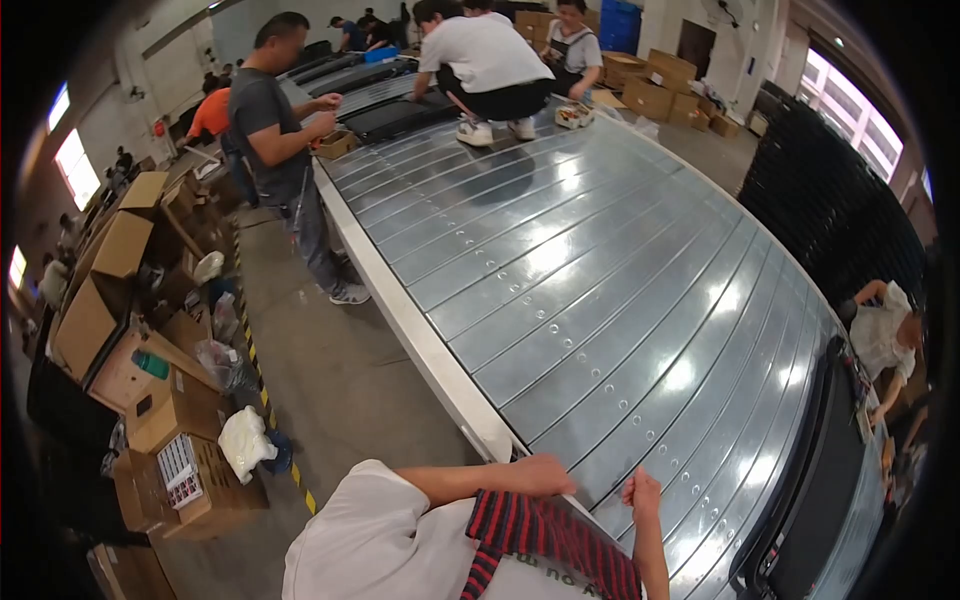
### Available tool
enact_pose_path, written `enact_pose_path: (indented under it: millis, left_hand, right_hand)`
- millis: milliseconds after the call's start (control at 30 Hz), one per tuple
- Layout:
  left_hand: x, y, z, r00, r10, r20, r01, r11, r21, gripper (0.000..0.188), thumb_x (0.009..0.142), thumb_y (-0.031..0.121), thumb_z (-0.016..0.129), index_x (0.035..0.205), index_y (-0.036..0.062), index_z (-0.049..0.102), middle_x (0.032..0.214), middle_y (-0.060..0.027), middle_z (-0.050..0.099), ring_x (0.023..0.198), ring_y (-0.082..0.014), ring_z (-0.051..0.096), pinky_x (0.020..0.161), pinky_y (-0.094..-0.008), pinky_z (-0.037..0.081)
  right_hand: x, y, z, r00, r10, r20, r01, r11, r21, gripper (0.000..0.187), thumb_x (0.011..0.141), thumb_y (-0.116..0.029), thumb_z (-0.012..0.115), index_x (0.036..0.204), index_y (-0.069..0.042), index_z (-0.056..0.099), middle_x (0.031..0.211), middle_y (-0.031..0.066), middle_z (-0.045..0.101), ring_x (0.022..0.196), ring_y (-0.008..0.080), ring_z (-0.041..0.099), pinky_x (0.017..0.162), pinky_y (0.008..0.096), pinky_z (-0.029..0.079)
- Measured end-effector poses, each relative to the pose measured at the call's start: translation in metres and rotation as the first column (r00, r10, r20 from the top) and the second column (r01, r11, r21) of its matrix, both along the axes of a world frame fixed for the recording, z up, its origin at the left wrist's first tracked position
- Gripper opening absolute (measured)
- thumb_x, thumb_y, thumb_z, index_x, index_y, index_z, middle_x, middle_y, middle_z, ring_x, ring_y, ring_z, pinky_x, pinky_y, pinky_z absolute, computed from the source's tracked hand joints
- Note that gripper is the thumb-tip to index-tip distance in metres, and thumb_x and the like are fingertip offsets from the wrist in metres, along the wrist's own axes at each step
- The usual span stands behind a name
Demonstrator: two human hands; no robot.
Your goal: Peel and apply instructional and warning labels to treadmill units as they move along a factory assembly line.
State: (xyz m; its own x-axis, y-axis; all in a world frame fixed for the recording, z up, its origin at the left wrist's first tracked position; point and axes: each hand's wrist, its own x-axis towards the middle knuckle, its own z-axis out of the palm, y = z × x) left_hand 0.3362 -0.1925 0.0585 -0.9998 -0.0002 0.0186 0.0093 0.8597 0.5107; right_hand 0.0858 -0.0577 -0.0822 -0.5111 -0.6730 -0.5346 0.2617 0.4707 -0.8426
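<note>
Your left hand (548, 476) is by the left edge of the metal table (640, 300), at the near end, with your forearm running across in front of you. The fingers look curled, but the hand is blurred, so you cannot tell whether they pinch anything or touch the table. Your right hand (644, 492) is raised just to the right of it, over the table, fingers bent toward the thumb; whether they press together or pinch something small cannot be told either.

The table stretches from right before you to the far end, its shiny top crossed by seams and a row of round marks (568, 343). A pale rail (400, 315) runs down its left side. Near you on the right lies a black panel (815, 490).

At the far left a person in a grey shirt (262, 110) stands beside the rail, and a person in a white shirt (490, 62) squats on the table. Cardboard boxes (175, 415) crowd the left, and a tall black stack (830, 190) stands on the far right. Striped cloth (560, 545) hangs across your chest.
</note>
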Motion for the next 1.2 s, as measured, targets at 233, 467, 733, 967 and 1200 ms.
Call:
enact_pose_path:
  millis: [233, 467, 733, 967, 1200]
  left_hand:
    - [0.032, 0.013, 0.011, 0.971, 0.211, -0.108, -0.198, 0.972, 0.123, 0.010, 0.066, 0.005, 0.052, 0.076, 0.0061, 0.051, 0.061, -0.0142, 0.052, 0.062, -0.0356, 0.053, 0.052, -0.0439, 0.041]
    - [0.089, -0.020, 0.021, 0.900, 0.413, -0.138, -0.378, 0.898, 0.224, 0.012, 0.074, 0.014, 0.055, 0.084, 0.0095, 0.060, 0.071, -0.0094, 0.059, 0.065, -0.0296, 0.057, 0.056, -0.0372, 0.045]
    - [0.210, -0.124, 0.046, 0.631, 0.775, 0.016, -0.572, 0.452, 0.684, 0.020, 0.081, 0.023, 0.058, 0.094, 0.0088, 0.064, 0.081, -0.0068, 0.064, 0.071, -0.0122, 0.059, 0.067, -0.0279, 0.047]
    - [0.301, -0.229, 0.066, 0.299, 0.935, 0.193, -0.371, -0.073, 0.926, 0.018, 0.080, 0.009, 0.060, 0.095, -0.0013, 0.061, 0.086, -0.0061, 0.062, 0.076, -0.0123, 0.057, 0.070, -0.0268, 0.047]
    - [0.316, -0.259, 0.073, 0.307, 0.919, 0.249, -0.185, -0.199, 0.962, 0.032, 0.077, 0.010, 0.062, 0.105, -0.0042, 0.052, 0.097, -0.0094, 0.059, 0.085, -0.0160, 0.057, 0.075, -0.0289, 0.047]
  right_hand:
    - [0.054, -0.032, 0.001, 0.965, 0.170, 0.198, -0.159, 0.985, -0.070, 0.044, 0.086, -0.045, 0.044, 0.075, -0.004, 0.053, 0.057, 0.0070, 0.055, 0.045, 0.0144, 0.051, 0.042, 0.0248, 0.041]
    - [0.119, -0.062, 0.007, 0.914, 0.377, 0.148, -0.346, 0.917, -0.198, 0.042, 0.086, -0.041, 0.049, 0.082, 0.000, 0.056, 0.065, 0.0081, 0.059, 0.056, 0.0140, 0.055, 0.052, 0.0253, 0.045]
    - [0.253, -0.191, 0.057, 0.773, 0.256, 0.581, 0.004, 0.913, -0.408, 0.043, 0.086, -0.033, 0.048, 0.118, -0.004, 0.046, 0.107, 0.0104, 0.056, 0.094, 0.0225, 0.056, 0.080, 0.0345, 0.047]
    - [0.328, -0.288, 0.154, 0.766, 0.404, 0.500, -0.062, 0.820, -0.569, 0.047, 0.089, -0.040, 0.042, 0.114, 0.000, 0.049, 0.105, 0.0096, 0.058, 0.094, 0.0193, 0.056, 0.085, 0.0333, 0.043]
    - [0.361, -0.323, 0.192, 0.942, 0.331, -0.053, -0.319, 0.838, -0.443, 0.022, 0.081, -0.010, 0.057, 0.097, 0.004, 0.057, 0.086, 0.0054, 0.062, 0.073, 0.0103, 0.057, 0.066, 0.0237, 0.046]
